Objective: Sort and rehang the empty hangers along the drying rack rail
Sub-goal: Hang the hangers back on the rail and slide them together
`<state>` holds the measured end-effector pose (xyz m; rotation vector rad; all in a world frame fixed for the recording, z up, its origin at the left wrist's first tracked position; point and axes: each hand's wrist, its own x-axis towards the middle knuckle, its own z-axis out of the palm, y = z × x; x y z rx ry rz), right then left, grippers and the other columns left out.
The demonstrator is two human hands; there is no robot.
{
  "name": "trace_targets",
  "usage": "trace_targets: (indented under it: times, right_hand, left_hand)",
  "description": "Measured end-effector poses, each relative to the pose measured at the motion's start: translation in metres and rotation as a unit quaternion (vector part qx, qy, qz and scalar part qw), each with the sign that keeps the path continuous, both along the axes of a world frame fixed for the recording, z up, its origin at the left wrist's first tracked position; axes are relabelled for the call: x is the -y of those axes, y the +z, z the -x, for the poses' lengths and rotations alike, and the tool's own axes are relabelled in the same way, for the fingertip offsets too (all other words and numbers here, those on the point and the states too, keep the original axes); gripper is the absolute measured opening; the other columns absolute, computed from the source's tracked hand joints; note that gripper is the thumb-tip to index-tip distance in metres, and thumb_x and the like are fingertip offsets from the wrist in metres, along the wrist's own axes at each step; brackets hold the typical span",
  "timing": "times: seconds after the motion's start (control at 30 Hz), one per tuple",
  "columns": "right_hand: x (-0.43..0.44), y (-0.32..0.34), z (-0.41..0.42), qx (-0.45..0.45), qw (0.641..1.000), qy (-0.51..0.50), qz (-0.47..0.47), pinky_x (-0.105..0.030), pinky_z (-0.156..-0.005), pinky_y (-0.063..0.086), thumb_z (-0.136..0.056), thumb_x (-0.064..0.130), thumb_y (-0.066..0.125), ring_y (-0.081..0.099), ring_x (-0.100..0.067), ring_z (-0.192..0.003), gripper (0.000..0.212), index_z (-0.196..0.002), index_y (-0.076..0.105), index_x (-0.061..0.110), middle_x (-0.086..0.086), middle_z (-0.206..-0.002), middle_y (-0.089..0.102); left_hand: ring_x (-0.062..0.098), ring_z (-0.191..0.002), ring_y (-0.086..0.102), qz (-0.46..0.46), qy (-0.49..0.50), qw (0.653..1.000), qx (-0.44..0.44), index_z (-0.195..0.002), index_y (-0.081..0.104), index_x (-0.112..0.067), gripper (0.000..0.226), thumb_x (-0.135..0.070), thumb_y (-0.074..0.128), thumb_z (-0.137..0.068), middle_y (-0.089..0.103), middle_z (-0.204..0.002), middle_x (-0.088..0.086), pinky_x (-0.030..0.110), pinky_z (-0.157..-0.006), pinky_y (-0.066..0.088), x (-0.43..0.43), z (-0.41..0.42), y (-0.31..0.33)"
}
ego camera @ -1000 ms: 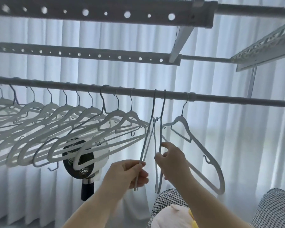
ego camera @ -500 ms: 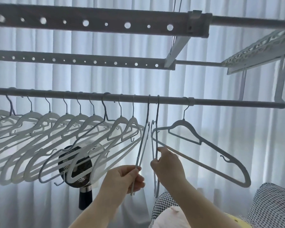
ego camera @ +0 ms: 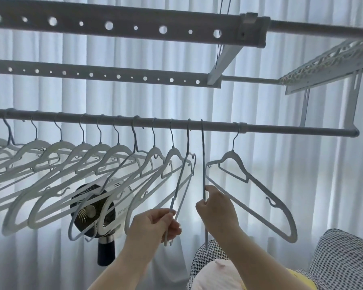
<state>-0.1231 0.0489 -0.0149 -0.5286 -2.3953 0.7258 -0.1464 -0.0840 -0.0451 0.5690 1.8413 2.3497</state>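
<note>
Two edge-on hangers hung side by side on the drying rack rail (ego camera: 281,129), left one (ego camera: 181,181) pinched by left hand (ego camera: 153,227), right one (ego camera: 203,164) gripped by right hand (ego camera: 216,208), row of white hangers (ego camera: 57,164) crowded leftward, fan (ego camera: 101,214) behind

Pale grey hangers (ego camera: 258,191) on a grey rail (ego camera: 281,129), white curtains (ego camera: 260,206), black-and-white checked fabric (ego camera: 344,260).

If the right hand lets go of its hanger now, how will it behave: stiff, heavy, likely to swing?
The hanger looks thin and probably light. It likely stays stiff, since it hangs straight in the right hand. Hooked over the rail only, it would probably swing or turn freely, maybe tapping the hanger held by the left hand.
</note>
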Motion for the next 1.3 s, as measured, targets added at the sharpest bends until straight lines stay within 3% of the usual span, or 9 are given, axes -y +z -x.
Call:
trace_targets:
  times: [0.3, 0.47, 0.6, 0.67, 0.8, 0.9, 1.03, 1.17, 1.3]
  right_hand:
    - [-0.013, -0.004, -0.004, -0.011, 1.0, -0.006, 0.017, -0.025, -0.064, 0.036, -0.084, 0.003, 0.04, 0.051, -0.025, -0.077, 0.041, -0.123, 0.047, 0.006, -0.008, -0.081, 0.055]
    - [-0.008, 0.001, -0.01, -0.002, 1.0, 0.009, -0.011, -0.027, -0.069, 0.039, -0.087, 0.008, 0.04, 0.053, -0.025, -0.083, 0.043, -0.13, 0.042, 0.008, -0.009, -0.093, 0.06]
    - [-0.006, 0.004, -0.013, -0.016, 0.999, 0.004, -0.044, -0.027, -0.072, 0.037, -0.092, 0.019, 0.041, 0.057, -0.028, -0.101, 0.037, -0.126, 0.042, 0.006, -0.012, -0.106, 0.064]
    - [-0.004, 0.004, -0.016, -0.014, 0.997, 0.004, -0.08, -0.029, -0.076, 0.042, -0.093, 0.027, 0.042, 0.058, -0.029, -0.104, 0.039, -0.126, 0.04, 0.008, -0.011, -0.108, 0.064]
    - [0.003, 0.01, -0.028, 0.001, 0.983, 0.002, -0.184, -0.031, -0.083, 0.045, -0.095, 0.039, 0.038, 0.059, -0.028, -0.107, 0.043, -0.127, 0.037, 0.01, -0.008, -0.111, 0.064]
    - [0.001, 0.018, -0.038, -0.085, 0.96, -0.034, -0.265, -0.029, -0.078, 0.048, -0.095, 0.035, 0.041, 0.064, -0.026, -0.1, 0.035, -0.119, 0.049, 0.011, -0.005, -0.106, 0.067]
    - [-0.019, 0.022, -0.05, -0.245, 0.901, -0.096, -0.345, -0.025, -0.056, 0.05, -0.073, 0.027, 0.051, 0.066, -0.026, -0.058, 0.026, -0.077, 0.068, 0.009, -0.004, -0.062, 0.068]
    - [-0.049, 0.028, -0.068, -0.124, 0.961, -0.123, -0.216, -0.034, -0.096, 0.039, -0.088, 0.018, 0.051, 0.05, -0.034, -0.111, 0.034, -0.119, 0.057, 0.003, -0.013, -0.117, 0.059]
    - [-0.068, 0.015, -0.069, 0.016, 0.989, -0.11, -0.094, -0.031, -0.104, 0.032, -0.094, 0.028, 0.042, 0.038, -0.027, -0.129, 0.047, -0.136, 0.035, 0.009, -0.008, -0.139, 0.043]
  left_hand:
    - [0.007, -0.042, 0.064, 0.017, 0.006, 1.0, -0.01, -0.076, 0.061, -0.008, 0.021, 0.003, 0.05, -0.09, 0.066, -0.044, -0.001, 0.016, -0.051, 0.054, -0.003, -0.004, -0.001]
    - [0.005, -0.046, 0.064, 0.042, 0.033, 0.998, -0.034, -0.078, 0.059, -0.015, 0.02, 0.0, 0.052, -0.09, 0.067, -0.049, -0.002, 0.023, -0.061, 0.053, -0.006, -0.008, -0.001]
    - [0.012, -0.07, 0.065, 0.079, 0.072, 0.99, -0.096, -0.093, 0.059, -0.017, 0.01, -0.008, 0.058, -0.087, 0.069, -0.068, -0.004, 0.032, -0.087, 0.05, -0.005, -0.009, -0.003]
    - [0.013, -0.08, 0.063, 0.095, 0.088, 0.984, -0.12, -0.109, 0.058, -0.014, 0.022, -0.012, 0.059, -0.087, 0.067, -0.081, -0.005, 0.026, -0.089, 0.047, -0.003, -0.01, -0.002]
    - [-0.006, -0.08, 0.055, 0.119, 0.12, 0.972, -0.166, -0.119, 0.056, -0.01, 0.032, -0.013, 0.059, -0.087, 0.06, -0.084, -0.014, -0.002, -0.068, 0.042, -0.001, -0.016, 0.002]
    - [0.003, -0.088, 0.056, 0.122, 0.153, 0.959, -0.203, -0.123, 0.054, -0.01, 0.037, -0.015, 0.058, -0.087, 0.06, -0.099, -0.008, 0.002, -0.069, 0.041, 0.0, -0.018, 0.0]
    - [0.01, -0.1, 0.054, 0.134, 0.19, 0.938, -0.256, -0.119, 0.055, -0.023, 0.032, -0.022, 0.057, -0.088, 0.055, -0.111, -0.011, 0.022, -0.086, 0.037, 0.002, -0.023, 0.001]
    - [0.011, -0.105, 0.05, 0.137, 0.173, 0.94, -0.26, -0.12, 0.053, -0.026, 0.033, -0.029, 0.056, -0.088, 0.054, -0.115, -0.011, 0.025, -0.09, 0.037, -0.004, -0.023, 0.004]
    - [0.01, -0.106, 0.049, 0.142, 0.16, 0.943, -0.255, -0.129, 0.049, -0.017, 0.042, -0.02, 0.056, -0.088, 0.053, -0.118, -0.005, 0.022, -0.091, 0.036, -0.014, -0.02, 0.0]
